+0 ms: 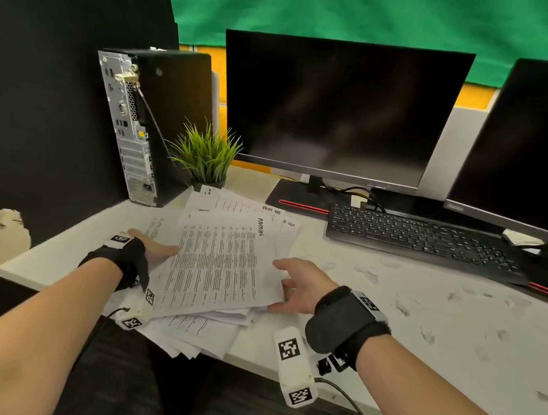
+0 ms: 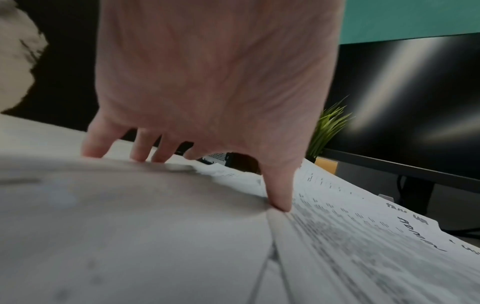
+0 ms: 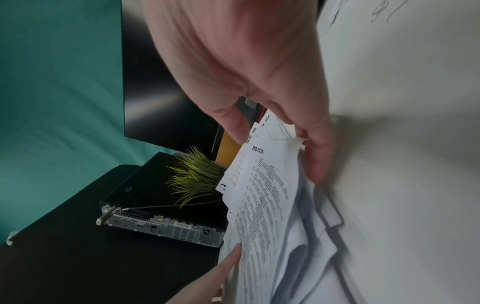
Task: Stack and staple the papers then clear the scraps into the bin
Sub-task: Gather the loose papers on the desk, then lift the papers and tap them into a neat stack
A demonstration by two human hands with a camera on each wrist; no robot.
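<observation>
The loose white printed paper sheets (image 1: 221,263) lie fanned out at the near-left corner of the white surface (image 1: 391,308), several of the lower ones jutting past its near edge. The left hand (image 1: 153,247) grasps the left side of the upper sheets: its thumb bears down on top in the left wrist view, and its fingers tuck in at the sheets' edge. The right hand (image 1: 301,286) lies released against the right side, fingers straight and slid under the edge of the top sheets, thumb above and seemingly clear of the paper.

The likeliest mishap is the bottom sheets sliding off the near edge when the two hands draw the pile together, since those sheets are overhanging and held by neither hand. The pile is also badly skewed (the page marked "ADMIN" sits at a different angle from those under it), so squaring it by side pressure alone could buckle or crease corners instead of aligning them. Small torn white paper scraps (image 1: 401,307) dot the right half of the surface; a sweep of the sheets could catch some into the stack.
</observation>
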